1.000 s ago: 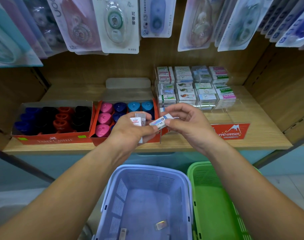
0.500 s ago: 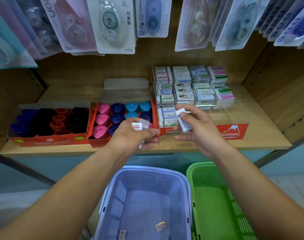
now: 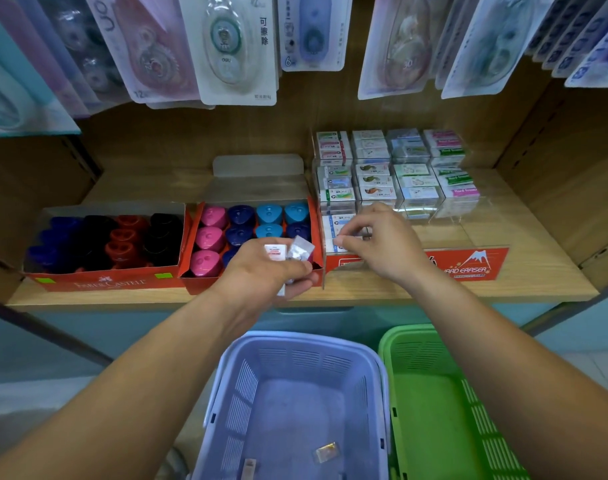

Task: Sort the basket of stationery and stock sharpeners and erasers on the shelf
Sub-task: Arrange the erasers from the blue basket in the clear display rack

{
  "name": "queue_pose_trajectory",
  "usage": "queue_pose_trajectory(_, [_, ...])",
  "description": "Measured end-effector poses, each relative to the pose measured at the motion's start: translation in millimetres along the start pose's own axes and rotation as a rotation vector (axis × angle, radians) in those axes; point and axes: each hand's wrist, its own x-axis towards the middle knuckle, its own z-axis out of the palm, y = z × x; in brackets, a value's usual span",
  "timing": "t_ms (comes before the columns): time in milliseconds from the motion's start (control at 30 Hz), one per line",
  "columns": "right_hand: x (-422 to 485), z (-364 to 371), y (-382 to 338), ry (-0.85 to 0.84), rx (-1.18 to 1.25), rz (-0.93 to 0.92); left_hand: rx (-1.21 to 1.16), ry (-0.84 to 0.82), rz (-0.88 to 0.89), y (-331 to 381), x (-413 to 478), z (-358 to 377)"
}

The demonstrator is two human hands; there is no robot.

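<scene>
At the display (image 3: pixel 468 265), right hand (image 3: pixel 382 244) pinches eraser (image 3: pixel 336 225), left hand (image 3: pixel 261 270) grips packets (image 3: pixel 290 252)

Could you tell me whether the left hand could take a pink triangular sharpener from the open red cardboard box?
Probably not yet: the left hand is beside the uncovered pink triangular sharpeners in the open red cardboard box, but it grips small wrapped erasers.

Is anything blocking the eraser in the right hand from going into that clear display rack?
Nothing visible does. The right hand pinches the eraser right at the front left compartment of the clear display. The left hand, gripping small packets, sits aside in front of the sharpener box.
</scene>
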Motion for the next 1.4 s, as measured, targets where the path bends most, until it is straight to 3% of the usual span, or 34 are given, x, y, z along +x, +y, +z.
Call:
queue_pose_trajectory(200, [-16, -4, -12, 0.125, 0.221, 0.013, -0.032, 0.012, 0.039, 2, -3, -1])
queue_pose_trajectory(300, [-28, -4, -34, -0.061, 0.541, 0.023, 0.054, 0.017, 0.069, 3, -6, -1])
queue_pose_trajectory(633, [-37, -2, -31, -0.294, 0.865, 0.180, 0.146, 0.026, 0.096, 2, -10, 4])
queue_pose_trajectory(800, [-29, -21, -19, -0.107, 1.030, 0.320, 0.101, 0.021, 0.048, 1, -5, 2])
queue_pose_trajectory(867, [-20, -30, -13, -0.064, 0.938, 0.320, 0.107, 0.049, 0.021, 0, -1, 0])
queue_pose_trajectory(967, [-2, -33, -5, -0.034, 0.516, 0.217, 0.077, 0.088, 0.005, -1, 5, -1])
queue_pose_trajectory(1033, [9, -30, -3, -0.018, 0.359, 0.143, 0.065, 0.083, 0.017, -1, 7, -3])
queue_pose_trajectory(1200, [20, -13, 4, -0.057, 0.176, 0.037, 0.149, 0.043, 0.062, 1, 2, -5])
queue_pose_trajectory(1400, [15, -4, 9, -0.017, 0.009, 0.011, 0.030, 0.023, 0.094, 1, 6, -8])
